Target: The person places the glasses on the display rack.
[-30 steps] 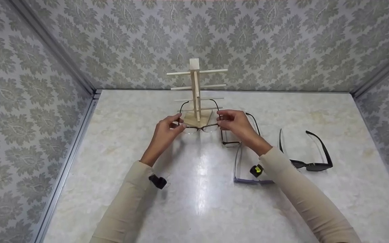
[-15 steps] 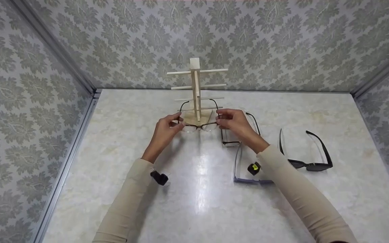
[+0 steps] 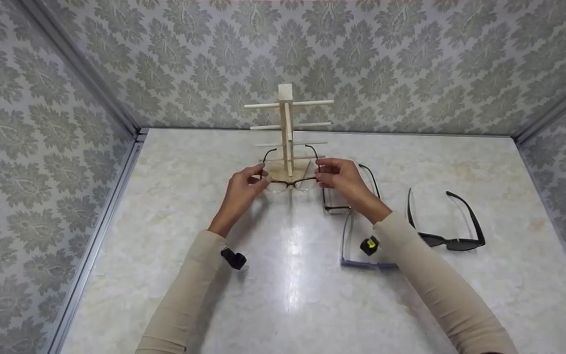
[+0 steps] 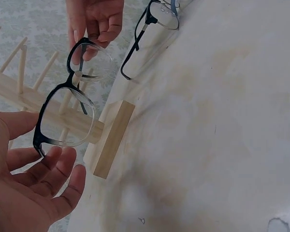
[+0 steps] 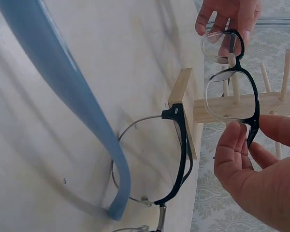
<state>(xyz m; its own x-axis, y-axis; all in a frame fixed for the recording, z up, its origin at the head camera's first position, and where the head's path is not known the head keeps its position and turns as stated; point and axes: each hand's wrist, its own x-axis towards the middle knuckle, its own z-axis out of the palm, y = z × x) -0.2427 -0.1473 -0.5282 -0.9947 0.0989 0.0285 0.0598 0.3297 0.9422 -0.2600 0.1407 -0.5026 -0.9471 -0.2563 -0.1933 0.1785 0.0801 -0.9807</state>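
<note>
Dark-topped eyeglasses (image 4: pixel 71 79) with clear lower rims are held in front of a wooden peg stand (image 3: pixel 285 118), lenses toward me and temples reaching back on either side of the post. My left hand (image 3: pixel 243 188) pinches their left end by the hinge, between thumb and fingers. At the opposite end my right hand (image 3: pixel 347 181) grips the other hinge the same way. The left wrist view shows a peg behind the bridge; whether the glasses touch it I cannot tell. The stand's upper pegs carry nothing.
Black-topped glasses (image 3: pixel 337 209) lie on the table (image 3: pixel 283 305) just below my right hand. Blue-framed glasses (image 3: pixel 369 265) lie nearer me, partly under the right sleeve. Black sunglasses (image 3: pixel 462 244) lie farther right. Patterned walls (image 3: pixel 371 69) stand behind and at both sides.
Both hands have shifted slightly toward the stand with the eyeglasses over the past second. In the last half second they hardly move; both grips stay the same.
</note>
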